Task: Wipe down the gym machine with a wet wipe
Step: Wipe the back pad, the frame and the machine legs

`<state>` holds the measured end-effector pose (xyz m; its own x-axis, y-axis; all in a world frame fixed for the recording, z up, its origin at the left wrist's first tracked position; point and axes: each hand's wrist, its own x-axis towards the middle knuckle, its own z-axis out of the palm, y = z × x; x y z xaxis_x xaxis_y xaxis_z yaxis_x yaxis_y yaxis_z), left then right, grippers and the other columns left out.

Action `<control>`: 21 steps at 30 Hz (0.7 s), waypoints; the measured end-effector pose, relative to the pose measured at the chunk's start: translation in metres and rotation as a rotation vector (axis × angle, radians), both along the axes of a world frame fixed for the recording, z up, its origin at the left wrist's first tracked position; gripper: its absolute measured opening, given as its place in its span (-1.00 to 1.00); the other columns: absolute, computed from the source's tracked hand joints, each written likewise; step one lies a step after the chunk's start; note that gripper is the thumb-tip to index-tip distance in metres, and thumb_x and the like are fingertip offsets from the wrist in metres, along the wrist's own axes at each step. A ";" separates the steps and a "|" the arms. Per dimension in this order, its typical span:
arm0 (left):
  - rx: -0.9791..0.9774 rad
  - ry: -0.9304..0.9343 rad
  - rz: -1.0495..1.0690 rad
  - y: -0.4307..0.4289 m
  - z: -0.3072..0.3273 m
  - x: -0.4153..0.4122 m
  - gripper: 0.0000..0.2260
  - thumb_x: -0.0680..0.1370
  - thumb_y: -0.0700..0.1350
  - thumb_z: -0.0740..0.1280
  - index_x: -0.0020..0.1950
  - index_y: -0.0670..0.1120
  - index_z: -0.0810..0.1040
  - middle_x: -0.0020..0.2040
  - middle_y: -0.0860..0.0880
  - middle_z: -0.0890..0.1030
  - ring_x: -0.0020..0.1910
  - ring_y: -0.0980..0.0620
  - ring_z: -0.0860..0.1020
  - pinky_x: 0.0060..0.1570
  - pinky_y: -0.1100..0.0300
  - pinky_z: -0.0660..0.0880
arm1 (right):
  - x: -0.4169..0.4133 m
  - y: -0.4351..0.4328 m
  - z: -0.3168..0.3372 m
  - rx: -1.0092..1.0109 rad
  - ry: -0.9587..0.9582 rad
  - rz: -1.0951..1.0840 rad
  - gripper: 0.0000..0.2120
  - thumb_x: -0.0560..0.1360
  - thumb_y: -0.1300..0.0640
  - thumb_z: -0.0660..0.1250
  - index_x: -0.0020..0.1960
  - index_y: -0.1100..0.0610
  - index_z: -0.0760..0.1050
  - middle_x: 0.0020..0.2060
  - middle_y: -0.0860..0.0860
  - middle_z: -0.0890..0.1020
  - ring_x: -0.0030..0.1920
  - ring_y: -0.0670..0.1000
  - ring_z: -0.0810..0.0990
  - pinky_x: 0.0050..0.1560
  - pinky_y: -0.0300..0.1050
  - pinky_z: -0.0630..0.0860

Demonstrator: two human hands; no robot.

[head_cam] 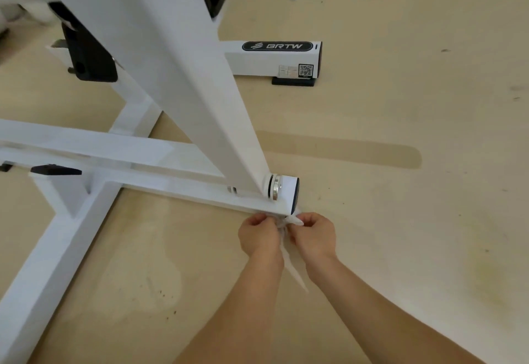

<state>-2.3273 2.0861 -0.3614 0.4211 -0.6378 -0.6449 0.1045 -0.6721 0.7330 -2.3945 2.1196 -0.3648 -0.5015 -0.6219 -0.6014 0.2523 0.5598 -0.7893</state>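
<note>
Here, both hands meet just below the black cap (296,195) that closes the end of the machine's (60,249) low white bar (171,184). The left hand (259,234) sits just below and to the left of the cap, its fingers curled in and pinching the white wipe (292,221). The right hand (315,233) sits just below and to the right of the cap, fingers likewise curled, thumb and forefinger nipping the other side of the same wipe. The wipe is bunched between the two hands, right under the cap and up against the lower edge of the bar. Whether it actually touches the bar is hard to tell, since the white cloth blends into the white paint. A loose tail of it trails down from under the cap, between the two wrists. Just left of the cap, a shiny bolt (275,187) pins a slanted white beam (200,91) to the bar. Well above the cap, farther off on the tan floor (415,91), lies another white bar end bearing a dark BRTW label (277,46) and a QR sticker (305,70), with a black pad (294,82) beneath it. Between that bar end and the cap, off to the right, a darker strip (343,148) marks the floor.
</note>
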 end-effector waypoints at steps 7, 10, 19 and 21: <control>-0.051 -0.087 -0.077 0.009 -0.002 0.000 -0.86 0.38 -0.35 0.36 -0.20 -0.12 0.59 -0.22 -0.12 0.66 -0.27 -0.07 0.58 -0.18 0.13 0.55 | -0.004 0.022 -0.008 -0.152 0.359 0.165 -0.90 0.47 0.21 0.38 -0.19 0.06 0.60 -0.31 -0.09 0.58 -0.27 -0.04 0.53 -0.34 -0.42 0.34; -0.143 -0.107 -0.018 -0.009 0.005 0.036 -0.83 0.43 -0.38 0.36 -0.21 -0.11 0.56 -0.27 -0.09 0.61 -0.30 -0.05 0.55 -0.22 0.18 0.54 | 0.017 0.024 -0.018 -0.329 0.801 0.527 -0.90 0.42 0.22 0.33 -0.16 0.07 0.61 -0.28 -0.07 0.52 -0.27 -0.01 0.53 -0.33 -0.20 0.39; -0.317 -0.776 -1.070 0.030 -0.002 0.035 -0.64 0.52 -0.19 0.12 0.26 -0.03 0.53 0.16 -0.03 0.61 0.03 -0.10 0.55 -0.08 0.26 0.36 | 0.008 0.029 -0.039 -0.209 1.282 0.786 -0.67 0.37 0.08 0.25 0.06 0.14 0.63 -0.28 -0.01 0.59 -0.26 0.07 0.60 -0.35 -0.12 0.47; -0.384 -0.796 -1.206 0.044 -0.001 0.025 -0.48 0.48 -0.10 -0.02 0.39 -0.04 0.45 0.35 0.00 0.51 0.12 -0.10 0.50 0.08 0.17 0.43 | -0.007 0.039 -0.044 -0.209 1.207 0.699 -0.81 0.36 0.16 0.40 -0.04 0.16 0.63 -0.32 0.00 0.56 -0.33 0.08 0.56 -0.37 -0.13 0.44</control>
<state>-2.3023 2.1296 -0.3620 -0.3174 -0.9218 -0.2225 -0.8601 0.1810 0.4770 -2.4013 2.1588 -0.4088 -0.1899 -0.9763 0.1037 -0.9066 0.1338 -0.4001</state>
